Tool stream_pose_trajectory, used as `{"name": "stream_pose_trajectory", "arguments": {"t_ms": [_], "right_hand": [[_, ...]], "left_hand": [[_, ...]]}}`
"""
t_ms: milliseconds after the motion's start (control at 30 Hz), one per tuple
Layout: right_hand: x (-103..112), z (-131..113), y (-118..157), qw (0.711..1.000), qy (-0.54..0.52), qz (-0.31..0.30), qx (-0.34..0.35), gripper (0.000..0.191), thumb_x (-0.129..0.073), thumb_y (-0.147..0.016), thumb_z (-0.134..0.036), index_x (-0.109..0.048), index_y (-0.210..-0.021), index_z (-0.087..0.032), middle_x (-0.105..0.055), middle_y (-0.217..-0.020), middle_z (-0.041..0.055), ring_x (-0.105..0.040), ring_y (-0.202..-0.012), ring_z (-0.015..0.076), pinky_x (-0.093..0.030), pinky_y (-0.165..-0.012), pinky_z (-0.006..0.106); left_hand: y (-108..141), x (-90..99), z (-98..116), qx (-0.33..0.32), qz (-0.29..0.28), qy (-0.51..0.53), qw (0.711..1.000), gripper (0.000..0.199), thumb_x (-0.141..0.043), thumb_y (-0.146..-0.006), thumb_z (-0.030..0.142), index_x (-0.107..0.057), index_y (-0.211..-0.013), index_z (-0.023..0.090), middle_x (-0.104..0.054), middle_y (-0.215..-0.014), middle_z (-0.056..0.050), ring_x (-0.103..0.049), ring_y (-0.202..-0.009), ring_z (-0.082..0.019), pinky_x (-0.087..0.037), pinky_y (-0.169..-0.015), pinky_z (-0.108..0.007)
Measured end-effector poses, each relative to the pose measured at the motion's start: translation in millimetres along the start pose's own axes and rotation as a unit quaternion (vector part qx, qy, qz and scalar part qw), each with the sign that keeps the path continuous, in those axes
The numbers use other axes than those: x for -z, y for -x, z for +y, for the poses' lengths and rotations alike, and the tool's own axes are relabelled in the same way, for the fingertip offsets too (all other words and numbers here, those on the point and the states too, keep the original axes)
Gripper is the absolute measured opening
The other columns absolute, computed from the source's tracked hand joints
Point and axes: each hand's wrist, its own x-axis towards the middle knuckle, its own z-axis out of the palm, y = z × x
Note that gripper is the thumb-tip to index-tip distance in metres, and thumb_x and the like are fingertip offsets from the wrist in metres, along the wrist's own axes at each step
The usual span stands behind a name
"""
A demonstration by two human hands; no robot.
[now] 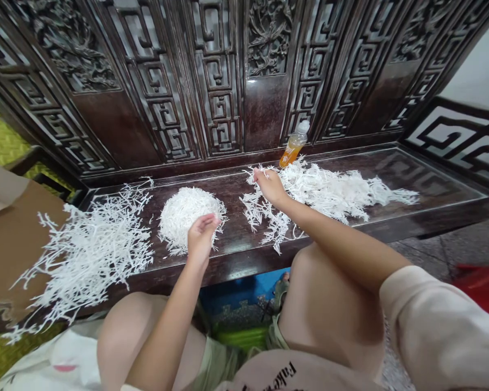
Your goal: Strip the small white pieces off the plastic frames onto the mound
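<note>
My left hand (200, 238) is at the front edge of a rounded heap of small white spiky pieces (190, 209), fingers curled together. Whatever they hold, if anything, is too small to make out. At the near end of a long pile of white branched sprigs (330, 187), my right hand (270, 185) has thumb and fingers pinched on a white sprig (250, 172) poking out past the fingertips. A third pile, of thin white branching stems (101, 244), lies to the left and hangs over the bench's front edge.
All the piles rest on a dark wooden bench (228, 263) with a carved lattice back (224, 81). A bottle of orange drink (294, 145) stands behind the right pile. Brown cardboard (20, 244) is at far left. Something red (483, 290) is at the right edge.
</note>
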Motion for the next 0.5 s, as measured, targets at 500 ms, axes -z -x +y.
{"name": "stream_pose_trajectory", "arguments": {"t_ms": [500], "right_hand": [[-7.3, -18.7, 25.3, 0.904, -0.195, -0.317, -0.210, 0.027, -0.049, -0.076, -0.035, -0.054, -0.060, -0.014, -0.052, -0.055, 0.0010, -0.045, -0.048, 0.0077, -0.037, -0.048, 0.020]], "left_hand": [[-23.5, 10.9, -29.3, -0.137, 0.092, -0.299, 0.940, 0.026, -0.047, -0.074, 0.029, -0.058, -0.096, 0.021, -0.055, -0.101, -0.006, -0.049, -0.096, -0.020, -0.035, -0.086, -0.036]]}}
